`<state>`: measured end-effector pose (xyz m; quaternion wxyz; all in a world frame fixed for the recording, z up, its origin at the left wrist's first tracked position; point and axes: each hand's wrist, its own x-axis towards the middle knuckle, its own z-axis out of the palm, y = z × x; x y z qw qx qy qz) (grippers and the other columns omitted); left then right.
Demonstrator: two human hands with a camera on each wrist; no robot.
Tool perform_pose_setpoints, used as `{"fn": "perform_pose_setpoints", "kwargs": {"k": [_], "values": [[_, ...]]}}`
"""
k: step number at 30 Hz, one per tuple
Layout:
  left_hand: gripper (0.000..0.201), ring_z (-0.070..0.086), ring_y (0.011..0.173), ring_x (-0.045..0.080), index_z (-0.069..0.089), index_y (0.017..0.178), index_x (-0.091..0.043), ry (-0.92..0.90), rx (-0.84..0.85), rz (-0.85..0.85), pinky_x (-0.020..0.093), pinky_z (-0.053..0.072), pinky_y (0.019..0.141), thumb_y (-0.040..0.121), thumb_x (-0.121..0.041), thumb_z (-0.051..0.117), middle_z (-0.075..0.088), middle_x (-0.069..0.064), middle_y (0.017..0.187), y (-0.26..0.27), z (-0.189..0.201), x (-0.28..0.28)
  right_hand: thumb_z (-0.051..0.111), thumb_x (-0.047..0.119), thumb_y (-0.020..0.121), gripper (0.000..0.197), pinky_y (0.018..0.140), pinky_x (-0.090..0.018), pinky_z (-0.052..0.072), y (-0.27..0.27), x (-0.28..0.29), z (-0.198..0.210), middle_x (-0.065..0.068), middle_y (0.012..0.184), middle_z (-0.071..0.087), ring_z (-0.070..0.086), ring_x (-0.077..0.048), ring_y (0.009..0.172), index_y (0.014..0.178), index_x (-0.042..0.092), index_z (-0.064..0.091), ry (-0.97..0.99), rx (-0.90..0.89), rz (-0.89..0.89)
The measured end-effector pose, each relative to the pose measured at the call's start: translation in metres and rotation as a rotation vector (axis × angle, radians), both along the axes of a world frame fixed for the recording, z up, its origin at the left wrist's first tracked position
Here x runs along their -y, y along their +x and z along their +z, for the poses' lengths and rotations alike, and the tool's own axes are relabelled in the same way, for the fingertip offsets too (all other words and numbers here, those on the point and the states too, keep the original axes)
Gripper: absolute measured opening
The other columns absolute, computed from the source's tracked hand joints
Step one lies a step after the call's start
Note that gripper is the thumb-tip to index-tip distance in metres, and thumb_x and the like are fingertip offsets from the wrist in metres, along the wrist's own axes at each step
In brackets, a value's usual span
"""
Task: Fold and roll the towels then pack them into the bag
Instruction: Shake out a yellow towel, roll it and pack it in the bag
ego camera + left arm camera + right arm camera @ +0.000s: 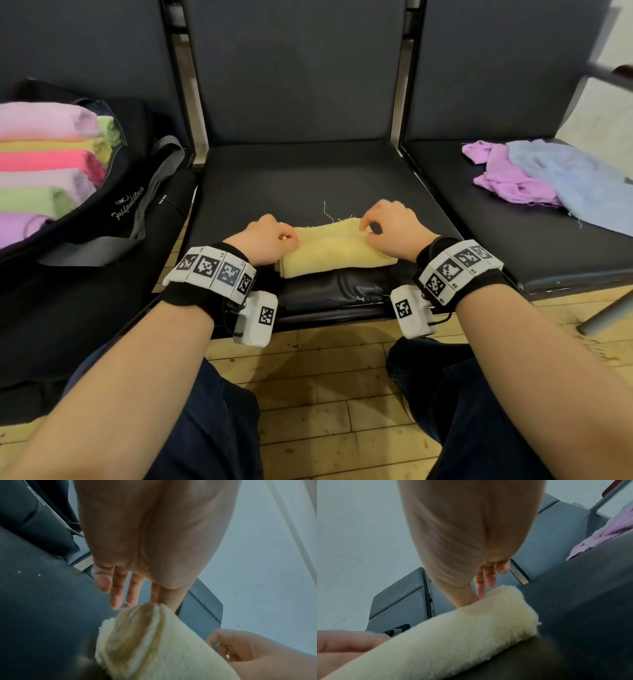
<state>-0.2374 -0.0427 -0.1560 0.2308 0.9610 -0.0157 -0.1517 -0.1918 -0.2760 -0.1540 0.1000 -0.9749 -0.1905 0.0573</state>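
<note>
Black fabric bag (pixel 113 209) sits left, holding rolled towels so the ends show. On the middle seat (pixel 308 178) the left hand (pixel 267 241) and right hand (pixel 394 229) pinch the yellow towel (pixel 329 251) at each end, likely keeping its fleecy roll even. Loose purple and blue towels (pixel 548 178) wait right.
</note>
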Motion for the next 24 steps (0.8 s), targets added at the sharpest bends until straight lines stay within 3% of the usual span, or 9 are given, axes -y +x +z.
{"fn": "perform_pose_setpoints", "kwargs": {"k": [2, 4, 7, 9, 13, 17, 19, 21, 24], "values": [[0.017, 0.043, 0.111, 0.021, 0.061, 0.109, -0.027, -0.042, 0.095, 0.016, 0.037, 0.039, 0.101, 0.096, -0.03, 0.051, 0.039, 0.001, 0.116, 0.001, -0.003, -0.001, 0.051, 0.004, 0.085, 0.022, 0.1, -0.042, 0.038, -0.001, 0.001, 0.001, 0.0, 0.106, 0.05, 0.049, -0.022, 0.098, 0.098, 0.019, 0.061, 0.151, 0.007, 0.045], [0.006, 0.049, 0.099, 0.017, 0.058, 0.095, -0.025, -0.141, 0.204, -0.004, 0.033, 0.043, 0.094, 0.093, -0.021, 0.057, 0.045, -0.004, 0.105, -0.001, -0.004, 0.002, 0.045, 0.001, 0.085, 0.027, 0.1, -0.043, 0.04, -0.005, 0.001, 0.005, 0.005, 0.094, 0.055, 0.052, -0.019, 0.091, 0.088, 0.022, 0.062, 0.168, -0.01, 0.064], [0.006, 0.053, 0.085, 0.013, 0.059, 0.085, -0.022, -0.157, 0.266, -0.032, 0.025, 0.043, 0.078, 0.09, -0.023, 0.061, 0.054, -0.011, 0.087, -0.002, -0.005, 0.007, 0.05, 0.01, 0.087, 0.025, 0.09, -0.029, 0.044, -0.01, 0.002, 0.012, 0.01, 0.09, 0.06, 0.053, -0.012, 0.087, 0.098, 0.019, 0.07, 0.131, -0.058, 0.014], [0.021, 0.055, 0.086, 0.01, 0.062, 0.089, -0.021, -0.157, 0.228, -0.017, 0.022, 0.041, 0.075, 0.085, -0.041, 0.066, 0.059, -0.01, 0.09, -0.002, -0.004, 0.004, 0.058, 0.018, 0.084, 0.03, 0.087, -0.027, 0.044, -0.012, 0.003, 0.014, 0.012, 0.093, 0.06, 0.056, -0.013, 0.092, 0.112, 0.02, 0.069, 0.108, -0.144, -0.023], [0.052, 0.05, 0.102, 0.013, 0.056, 0.116, -0.023, -0.018, 0.099, -0.083, 0.026, 0.041, 0.088, 0.075, -0.048, 0.075, 0.052, -0.008, 0.113, -0.003, -0.002, -0.002, 0.067, 0.022, 0.082, 0.052, 0.108, -0.041, 0.032, -0.014, 0.0, 0.01, -0.001, 0.133, 0.048, 0.045, -0.027, 0.124, 0.132, 0.023, 0.053, -0.069, -0.222, -0.014], [0.068, 0.045, 0.121, 0.026, 0.043, 0.135, -0.026, 0.085, 0.022, -0.104, 0.04, 0.038, 0.105, 0.076, -0.036, 0.076, 0.045, 0.001, 0.131, -0.001, -0.006, -0.004, 0.065, 0.012, 0.081, 0.036, 0.1, -0.042, 0.034, -0.006, -0.002, 0.0, -0.005, 0.124, 0.045, 0.045, -0.031, 0.117, 0.116, 0.022, 0.063, -0.102, -0.194, 0.049], [0.061, 0.048, 0.117, 0.024, 0.044, 0.134, -0.021, 0.052, 0.05, -0.118, 0.034, 0.039, 0.101, 0.081, -0.027, 0.073, 0.048, 0.002, 0.129, -0.001, -0.005, -0.004, 0.063, 0.008, 0.081, 0.029, 0.09, -0.036, 0.042, -0.004, -0.001, -0.001, -0.008, 0.114, 0.053, 0.053, -0.03, 0.109, 0.11, 0.013, 0.062, 0.0, -0.2, 0.07], [0.059, 0.05, 0.112, 0.021, 0.04, 0.137, -0.018, 0.01, 0.072, -0.115, 0.029, 0.04, 0.093, 0.085, -0.023, 0.068, 0.049, 0.001, 0.126, -0.002, -0.003, -0.003, 0.061, 0.008, 0.085, 0.035, 0.082, -0.033, 0.042, -0.004, 0.003, -0.001, -0.009, 0.113, 0.055, 0.054, -0.027, 0.102, 0.118, 0.011, 0.051, 0.086, -0.21, 0.041], [0.067, 0.052, 0.108, 0.022, 0.025, 0.144, -0.019, -0.111, 0.08, -0.023, 0.031, 0.043, 0.092, 0.088, -0.02, 0.063, 0.04, 0.004, 0.131, 0.0, -0.005, -0.003, 0.057, 0.011, 0.088, 0.027, 0.074, -0.031, 0.038, -0.003, 0.008, -0.001, -0.005, 0.109, 0.051, 0.051, -0.023, 0.094, 0.111, 0.015, 0.042, 0.179, -0.221, -0.004]]}}
